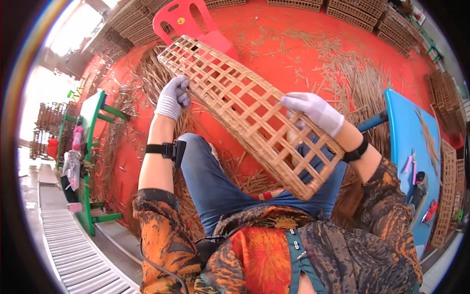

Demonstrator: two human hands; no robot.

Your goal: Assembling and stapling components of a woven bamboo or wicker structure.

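Note:
A long rectangular basket of woven brown strips point(247, 137) is held up tilted over my lap, its open lattice face toward me. My left hand point(175, 98), in a whitish knit glove, has its fingers curled at the basket's left long edge, near the far end. In a matching glove, my right hand point(316, 111) grips the opposite long edge closer to me. The thumb and some fingers of the right hand pass behind the lattice and show only partly through its gaps.
A red plastic chair point(196, 24) stands ahead. Loose brown strips point(360, 73) litter the red floor. A blue table point(416, 142) at right carries pink-handled pliers point(410, 162) and other tools. At left are a green-framed table point(93, 147) and a roller conveyor point(73, 250). Stacked baskets point(352, 14) line the back.

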